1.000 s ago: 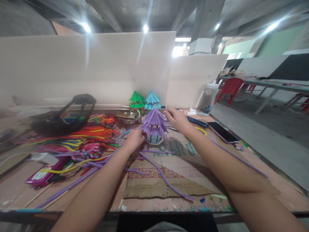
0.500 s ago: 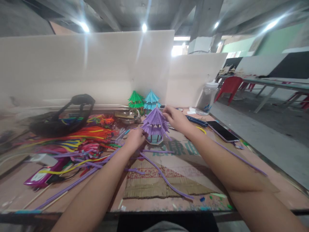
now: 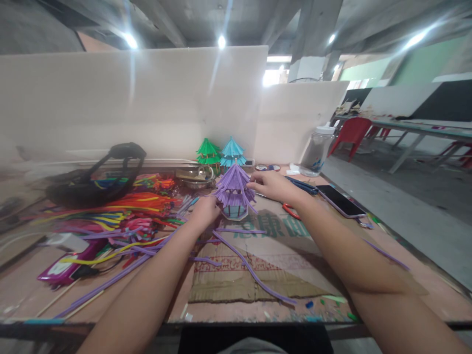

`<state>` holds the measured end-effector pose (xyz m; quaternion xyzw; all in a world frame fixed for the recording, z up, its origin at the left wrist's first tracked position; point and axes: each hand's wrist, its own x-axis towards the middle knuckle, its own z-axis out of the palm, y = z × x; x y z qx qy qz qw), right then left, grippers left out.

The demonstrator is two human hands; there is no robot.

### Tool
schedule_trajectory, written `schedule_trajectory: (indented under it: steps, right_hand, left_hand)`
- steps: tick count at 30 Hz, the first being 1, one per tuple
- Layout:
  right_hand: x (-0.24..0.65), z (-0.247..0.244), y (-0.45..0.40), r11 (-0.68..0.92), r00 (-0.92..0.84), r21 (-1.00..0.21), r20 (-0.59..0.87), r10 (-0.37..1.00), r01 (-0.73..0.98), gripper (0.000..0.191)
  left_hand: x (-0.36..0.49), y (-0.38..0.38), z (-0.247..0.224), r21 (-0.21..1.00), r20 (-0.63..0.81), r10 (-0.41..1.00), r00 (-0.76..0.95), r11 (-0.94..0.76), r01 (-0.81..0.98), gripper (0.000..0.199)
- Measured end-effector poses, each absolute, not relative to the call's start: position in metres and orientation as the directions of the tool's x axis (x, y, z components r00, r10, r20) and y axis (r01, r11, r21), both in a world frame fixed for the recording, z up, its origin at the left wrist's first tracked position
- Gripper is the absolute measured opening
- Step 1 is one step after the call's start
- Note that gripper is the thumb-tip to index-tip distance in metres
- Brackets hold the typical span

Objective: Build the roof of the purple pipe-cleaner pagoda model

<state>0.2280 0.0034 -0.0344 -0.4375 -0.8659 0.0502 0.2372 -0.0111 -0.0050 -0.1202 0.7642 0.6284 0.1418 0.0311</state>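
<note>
A purple two-tiered pavilion model, its roofs covered in fuzzy pipe cleaners, stands upright on a pale base in front of me. My left hand is closed at its left side, the fingertips gripping the lower edge of the model. On the other side, my right hand has thumb and fingers pinched together at the roof's right edge, on a purple strip there as far as I can see. Loose purple pipe cleaners lie on the cardboard below the model.
Behind stand a green pavilion model and a blue one. Bundles of coloured pipe cleaners, a black bag-like object and a purple hot-glue gun lie left. To the right are a phone and a clear bottle.
My right hand has come down from near the roof's peak to its right edge. The purple model has shifted slightly left, with my left hand still at it. A red handle now shows beside my right wrist.
</note>
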Motion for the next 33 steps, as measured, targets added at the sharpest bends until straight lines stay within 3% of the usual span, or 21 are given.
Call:
schedule_trajectory:
  steps: [12,19,27,30,33]
  right_hand:
    - [0.240,-0.030,0.007,0.593,-0.526,-0.350,0.273,0.805,0.725,0.013]
    - [0.242,-0.025,0.005,0.571,-0.447,-0.259,0.408,0.796,0.779,0.021]
    - [0.233,-0.028,0.003,0.620,-0.411,-0.428,0.486,0.771,0.658,0.021]
    - [0.229,-0.030,0.002,0.613,-0.392,-0.411,0.505,0.769,0.675,0.017]
    - [0.224,-0.033,0.001,0.599,-0.383,-0.354,0.518,0.765,0.718,0.026]
  left_hand:
    - [-0.009,-0.007,-0.118,0.206,0.177,0.970,0.166,-0.202,0.958,0.027]
    - [-0.010,-0.005,-0.120,0.211,0.177,0.968,0.179,-0.215,0.953,0.027]
    - [-0.011,-0.004,-0.120,0.247,0.158,0.971,0.180,-0.215,0.945,0.025]
    - [-0.010,-0.006,-0.118,0.272,0.151,0.975,0.162,-0.199,0.941,0.024]
    - [-0.009,-0.007,-0.116,0.273,0.147,0.976,0.162,-0.197,0.941,0.024]
